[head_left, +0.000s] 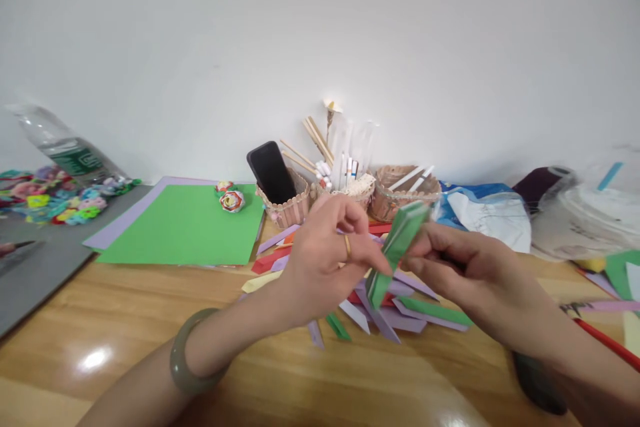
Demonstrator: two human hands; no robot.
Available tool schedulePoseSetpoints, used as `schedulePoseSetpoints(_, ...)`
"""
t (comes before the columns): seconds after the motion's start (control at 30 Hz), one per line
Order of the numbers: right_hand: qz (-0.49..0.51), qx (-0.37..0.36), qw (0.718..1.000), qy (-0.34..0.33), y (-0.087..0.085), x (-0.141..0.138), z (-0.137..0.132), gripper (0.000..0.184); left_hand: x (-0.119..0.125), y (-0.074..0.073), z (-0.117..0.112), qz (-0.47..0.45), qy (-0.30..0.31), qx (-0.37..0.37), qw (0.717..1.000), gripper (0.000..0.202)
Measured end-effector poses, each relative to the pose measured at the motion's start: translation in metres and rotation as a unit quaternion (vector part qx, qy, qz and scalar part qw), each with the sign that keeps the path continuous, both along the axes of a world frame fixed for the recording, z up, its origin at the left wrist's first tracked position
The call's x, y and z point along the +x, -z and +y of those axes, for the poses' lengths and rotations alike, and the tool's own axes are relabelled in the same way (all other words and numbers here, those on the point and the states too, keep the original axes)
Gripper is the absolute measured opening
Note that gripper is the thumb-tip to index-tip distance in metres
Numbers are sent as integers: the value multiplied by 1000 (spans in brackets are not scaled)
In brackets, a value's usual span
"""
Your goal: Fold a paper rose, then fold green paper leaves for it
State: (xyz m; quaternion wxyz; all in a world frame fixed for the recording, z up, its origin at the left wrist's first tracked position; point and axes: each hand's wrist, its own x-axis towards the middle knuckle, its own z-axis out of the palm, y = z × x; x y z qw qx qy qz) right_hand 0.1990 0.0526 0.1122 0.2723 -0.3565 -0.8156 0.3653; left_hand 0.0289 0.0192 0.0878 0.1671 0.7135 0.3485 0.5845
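A folded green paper strip (399, 247) stands tilted between my two hands, above the table. My right hand (457, 267) pinches its right edge between thumb and fingers. My left hand (333, 253), with a ring on one finger and a bangle at the wrist, is closed with its fingertips pressed against the strip's left side. Under both hands lies a loose pile of folded paper strips (407, 323) in purple, green, red and yellow. My left hand and the green strip hide part of this pile.
Green paper sheets (185, 227) lie at the left, with small paper flowers (231, 201) on the corner. Behind are woven baskets (287, 207), a phone (271, 170) and sticks. A bottle (65, 147) leans far left; a plastic cup (590, 220) and a red pen (607, 345) are at right.
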Motion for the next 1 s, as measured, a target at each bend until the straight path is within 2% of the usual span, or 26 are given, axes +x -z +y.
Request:
schedulePoseSetpoints(0.03, 7, -1, 1000, 2, -1, 0, 0, 17, -1, 2, 0, 12, -3, 28, 1000, 27)
schedulePoseSetpoints(0.1, 18, 15, 1000, 8, -3, 1, -1, 18, -1, 4, 1, 1, 37, -5, 999, 26)
schedulePoseSetpoints(0.17, 27, 45, 999, 16, -2, 3, -1, 18, -2, 3, 0, -28, 104, -108, 988, 21)
schedulePoseSetpoints(0.23, 26, 76, 997, 21, -1, 4, -2, 16, -1, 0, -1, -54, 138, -202, 968, 14)
schedulePoseSetpoints(0.3, 14, 101, 995, 17, 1, 5, -3, 16, 0, -2, -1, -65, 117, -246, 960, 13)
schedulePoseSetpoints(0.4, -9, 141, 990, 3, 2, 5, -5, 16, 2, -2, 1, -60, 43, -287, 955, 19)
schedulePoseSetpoints(0.47, -18, 181, 983, -1, 2, 4, -6, 16, 3, -2, 2, -57, 49, -362, 929, 20)
schedulePoseSetpoints(0.57, -29, 242, 970, -13, 4, 3, -5, 17, 0, -4, 2, -104, 140, -471, 865, 23)
schedulePoseSetpoints(0.63, -38, 272, 961, -29, 5, 3, -4, 16, -1, -5, 2, -163, 197, -503, 826, 33)
schedulePoseSetpoints(0.7, -44, 295, 954, -40, 7, 2, -3, 16, -3, -5, 3, -207, 205, -514, 807, 43)
schedulePoseSetpoints(0.87, -44, 295, 954, -33, 8, 0, -1, 17, -3, -7, 4, -157, 174, -511, 827, 28)
schedulePoseSetpoints(1.0, -45, 246, 968, -13, 8, 1, 0, 17, -2, -9, 4, -121, 137, -467, 865, 17)
